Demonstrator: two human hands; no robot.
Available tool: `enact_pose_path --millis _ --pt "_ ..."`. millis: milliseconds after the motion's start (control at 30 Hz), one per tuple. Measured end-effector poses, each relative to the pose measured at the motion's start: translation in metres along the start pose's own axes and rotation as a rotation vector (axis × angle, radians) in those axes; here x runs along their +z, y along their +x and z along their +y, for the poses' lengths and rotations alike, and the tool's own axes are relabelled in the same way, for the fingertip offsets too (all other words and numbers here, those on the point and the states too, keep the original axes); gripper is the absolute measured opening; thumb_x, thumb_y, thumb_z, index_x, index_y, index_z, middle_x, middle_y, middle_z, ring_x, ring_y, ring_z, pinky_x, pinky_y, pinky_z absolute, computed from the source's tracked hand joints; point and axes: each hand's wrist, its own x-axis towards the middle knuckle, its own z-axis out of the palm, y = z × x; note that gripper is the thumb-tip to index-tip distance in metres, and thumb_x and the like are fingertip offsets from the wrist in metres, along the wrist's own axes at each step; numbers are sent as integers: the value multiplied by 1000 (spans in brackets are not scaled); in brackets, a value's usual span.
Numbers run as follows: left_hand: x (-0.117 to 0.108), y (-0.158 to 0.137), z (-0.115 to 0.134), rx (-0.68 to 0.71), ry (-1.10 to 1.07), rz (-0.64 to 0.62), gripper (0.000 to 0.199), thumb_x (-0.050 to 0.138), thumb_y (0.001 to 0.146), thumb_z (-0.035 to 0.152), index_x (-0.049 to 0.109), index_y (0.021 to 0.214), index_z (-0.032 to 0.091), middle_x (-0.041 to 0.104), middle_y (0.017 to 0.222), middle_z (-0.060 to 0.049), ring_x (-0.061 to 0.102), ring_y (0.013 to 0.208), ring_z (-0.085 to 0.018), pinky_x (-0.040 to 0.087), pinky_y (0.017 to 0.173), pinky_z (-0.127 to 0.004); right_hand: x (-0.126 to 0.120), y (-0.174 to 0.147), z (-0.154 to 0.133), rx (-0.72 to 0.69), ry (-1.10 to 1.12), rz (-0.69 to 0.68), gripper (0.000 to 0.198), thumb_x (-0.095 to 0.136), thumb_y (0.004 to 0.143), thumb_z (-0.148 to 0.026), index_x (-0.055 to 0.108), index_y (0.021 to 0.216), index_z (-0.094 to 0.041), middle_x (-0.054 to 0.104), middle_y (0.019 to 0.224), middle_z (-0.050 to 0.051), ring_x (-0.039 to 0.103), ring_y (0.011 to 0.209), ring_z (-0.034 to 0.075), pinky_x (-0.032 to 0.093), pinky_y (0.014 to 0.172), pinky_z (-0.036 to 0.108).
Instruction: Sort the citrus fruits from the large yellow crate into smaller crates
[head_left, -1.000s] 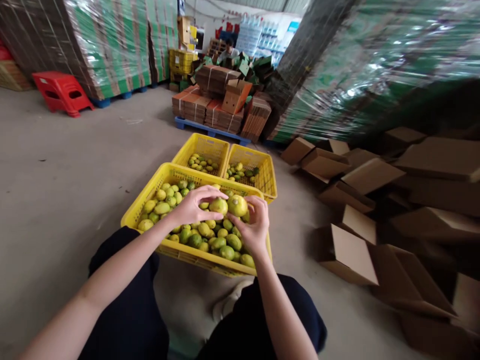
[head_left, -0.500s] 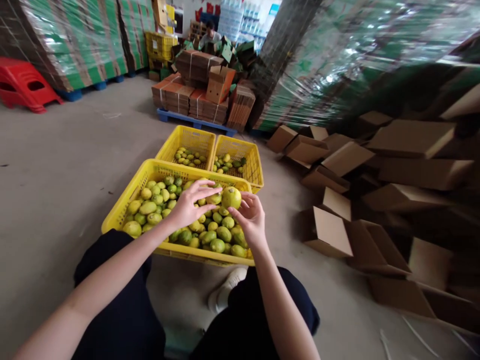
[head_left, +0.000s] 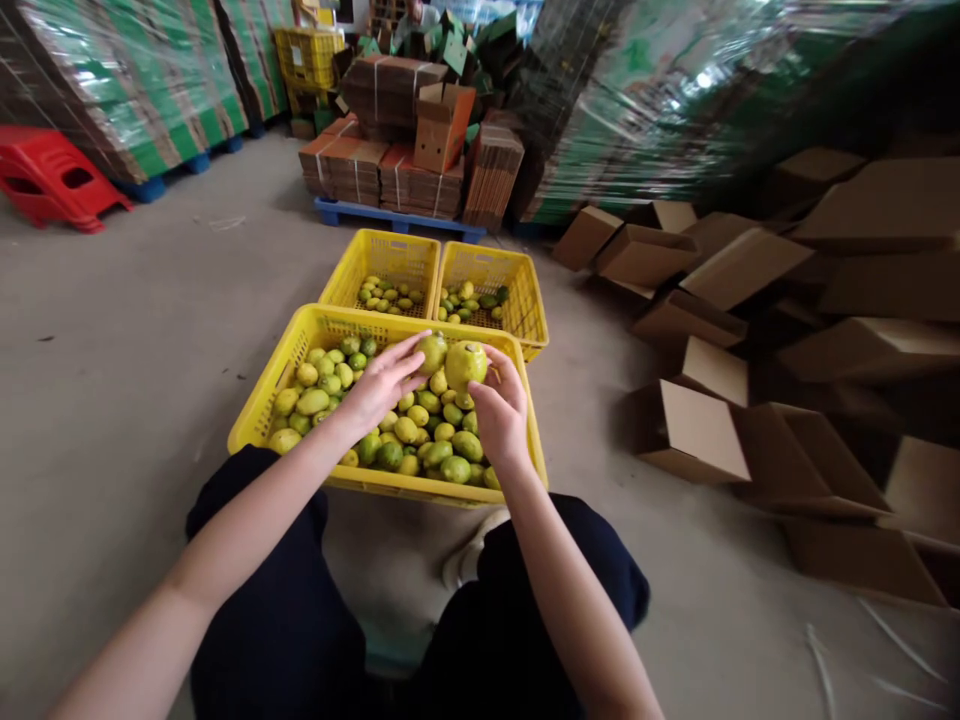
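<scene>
One greenish fruit (head_left: 432, 354) held in left fingers (head_left: 407, 347); one yellow-green fruit (head_left: 466, 366) held in right fingers (head_left: 505, 366); fruit-laden yellow crate (head_left: 397, 486) below both

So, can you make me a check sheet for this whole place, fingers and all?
Surface: grey floor with small dark bits.
Job's things: yellow-green fruit, many in the front crate, fewer in two back crates.
Clutter: boxes jumbled at right; pale strips on the floor.
Grippers: left fingers hold one fruit, right fingers a second fruit.
Cables: nothing seen.
Surroundings: red stool at left, wrapped stacks either side, blue pallet of bundled cardboard ahead.
</scene>
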Motion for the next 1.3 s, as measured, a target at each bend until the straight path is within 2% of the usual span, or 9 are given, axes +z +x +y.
enact_pose_path --millis 233,400,500,667,867,1033,1133,1233,1300 --pt "-9 3 -2 -96 8 108 33 77 78 32 69 108 19 74 95 -3 70 84 -14 56 75 -23 28 11 8 379 479 -28 35 56 83 -42 56 114 -25 69 108 4 69 86 21 60 62 33" --pt "-8 -3 5 -143 -157 16 40 63 79 56 63 70 17 51 49 2 49 44 -9 44 44 -21 31 14 2 601 729 -78 35 59 79 -51 59 94 -19 66 79 4 56 49 13 38 31 22" --pt "0 0 6 -77 -356 -10 38 54 82 54 56 65 20 55 58 -1 61 61 -14 57 64 -29 32 19 1 568 872 -10 36 60 79 -54 58 88 -20 64 76 2 44 41 7 36 30 21" --pt "2 16 -4 -15 -382 130 24 53 84 38 65 90 19 70 94 -8 66 109 -21 55 98 -40 37 27 7 486 983 177 39 57 82 -56 61 105 -24 70 94 5 68 82 19 59 59 29" --pt "-14 33 -9 -58 -368 169 26 58 83 44 65 86 19 70 85 -5 69 90 -16 59 73 -25 19 29 13 528 974 93 37 58 83 -57 64 103 -26 72 101 4 69 86 19 52 48 22" --pt "-9 -5 -54 -363 223 -309 19 76 64 34 66 61 18 63 55 -1 59 44 -14 41 36 -20 -19 30 13 571 873 48 23 67 78 -40 64 93 -23 71 90 3 66 72 16 49 44 20" --pt "-5 -55 -108 -760 683 -1116 12 74 56 20 64 50 22 57 42 3 55 35 -15 42 35 -21 -38 26 10 619 821 104 21 68 74 -33 65 92 -23 71 87 4 66 68 17 49 41 22" --pt "-8 -79 -131 -1031 502 -1729 10 71 63 21 72 59 30 70 60 4 69 54 -21 57 53 -33 -49 18 6 740 829 170 22 68 72 -29 65 92 -23 71 88 4 65 66 17 47 39 21" --pt "-18 -67 -109 -845 434 -1604 10 78 61 24 73 62 33 70 61 5 67 48 -22 55 47 -35 -54 12 4 785 843 158 22 69 71 -28 65 92 -22 71 87 5 65 65 16 46 38 20"
